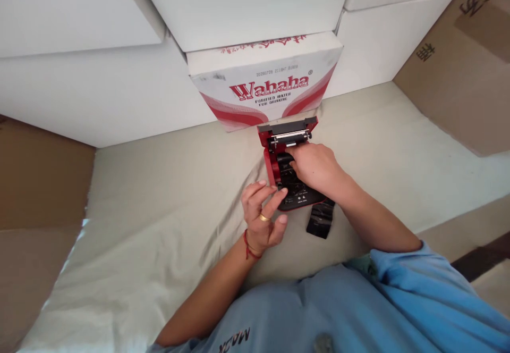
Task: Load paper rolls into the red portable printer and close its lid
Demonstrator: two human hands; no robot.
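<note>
A small red-and-black printer (306, 201) lies on the cloth with its lid (289, 128) raised, showing a roller under the lid. Inside sits a black roll (284, 158), with shiny black film spread below it. My right hand (316, 168) reaches in from the right, its curled fingers on the end of the roll; the fingertips are partly hidden. Palm up and fingers apart, my left hand (261, 212) is at the printer's front left corner, fingertips close to the black film. A strip of shiny black film (321, 219) sticks out below the printer's front edge.
Behind the printer stands a white and red Wahaha water carton (274, 84). White boxes (247, 7) are stacked at the back. Brown cartons flank the pale wrinkled cloth (159, 209), one on the left (40, 183) and one on the right (458, 71).
</note>
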